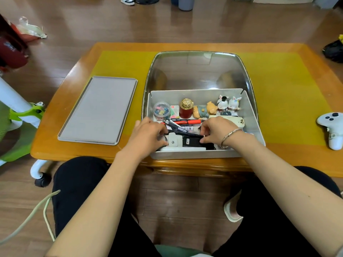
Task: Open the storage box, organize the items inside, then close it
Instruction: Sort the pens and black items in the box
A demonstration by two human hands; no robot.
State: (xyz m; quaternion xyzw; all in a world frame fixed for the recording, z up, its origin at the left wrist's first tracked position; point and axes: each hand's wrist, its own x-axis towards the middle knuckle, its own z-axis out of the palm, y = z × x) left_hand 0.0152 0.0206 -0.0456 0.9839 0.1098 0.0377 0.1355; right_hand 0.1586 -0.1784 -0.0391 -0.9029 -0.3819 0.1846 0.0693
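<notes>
Both hands, left hand (148,132) and right hand (217,131), pinch a black case (193,142) at the near wall of the open storage box (250,115). Best to lay it flat along that wall, clear of the pens (182,125) behind it.

Left hand (148,134) fingers curled, right hand (217,131) fingers pinching, forearms extended

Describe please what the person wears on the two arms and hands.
Both forearms are bare, with no sleeves in view. The right hand has a thin silver-coloured bracelet at the wrist and a small ring on one finger. The left hand shows no jewellery or glove.
</notes>
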